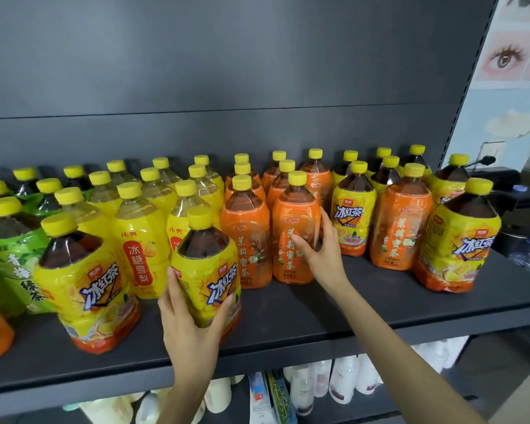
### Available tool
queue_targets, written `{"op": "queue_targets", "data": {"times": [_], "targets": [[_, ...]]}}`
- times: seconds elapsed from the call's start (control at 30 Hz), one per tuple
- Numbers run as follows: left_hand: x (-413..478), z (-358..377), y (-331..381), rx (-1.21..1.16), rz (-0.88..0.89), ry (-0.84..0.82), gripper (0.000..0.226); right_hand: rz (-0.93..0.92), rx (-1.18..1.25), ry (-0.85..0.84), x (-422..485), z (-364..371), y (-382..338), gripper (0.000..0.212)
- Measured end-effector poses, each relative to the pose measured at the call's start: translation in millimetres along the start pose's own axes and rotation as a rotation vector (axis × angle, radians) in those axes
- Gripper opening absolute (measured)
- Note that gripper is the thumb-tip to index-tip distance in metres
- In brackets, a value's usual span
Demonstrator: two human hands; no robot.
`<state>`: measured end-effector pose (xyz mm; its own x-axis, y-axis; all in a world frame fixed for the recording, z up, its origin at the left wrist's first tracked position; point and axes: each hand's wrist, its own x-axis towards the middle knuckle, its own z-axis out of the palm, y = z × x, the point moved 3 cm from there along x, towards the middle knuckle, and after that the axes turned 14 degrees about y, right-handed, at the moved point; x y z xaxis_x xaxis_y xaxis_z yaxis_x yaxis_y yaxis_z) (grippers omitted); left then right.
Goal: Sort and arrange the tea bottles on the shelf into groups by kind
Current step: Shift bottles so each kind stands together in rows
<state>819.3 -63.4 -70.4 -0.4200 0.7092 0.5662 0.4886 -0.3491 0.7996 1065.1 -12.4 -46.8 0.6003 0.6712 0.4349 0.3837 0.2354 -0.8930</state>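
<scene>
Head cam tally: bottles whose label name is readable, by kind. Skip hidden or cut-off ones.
Iced black tea, yellow label: 4, one in left hand
Jasmine honey tea, orange label: 3, one in right hand
Rock-sugar pear, yellow label: 1
Plum green tea, green label: 1
Total: 9

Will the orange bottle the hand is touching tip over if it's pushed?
Probably heavy: the orange bottle looks full to its neck. Tall and narrow, so a high push might tip it. Its shiny wrap may feel slippery.
</scene>
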Motion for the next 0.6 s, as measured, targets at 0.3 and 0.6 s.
{"op": "queue_targets", "data": {"times": [0.3, 0.6], "targets": [[0.7, -3.8, 0.4, -0.015, 0.0, -0.046, 0.099, 0.064, -0.042, -0.067, -11.8, -7.7, 5.2, 0.079], [-5.6, 1.0, 17.1, -0.189, 0.042, -0.253, 0.095, -0.29, -0.766, -0.03, -52.3, -69.5, 5.1, 0.053]]}}
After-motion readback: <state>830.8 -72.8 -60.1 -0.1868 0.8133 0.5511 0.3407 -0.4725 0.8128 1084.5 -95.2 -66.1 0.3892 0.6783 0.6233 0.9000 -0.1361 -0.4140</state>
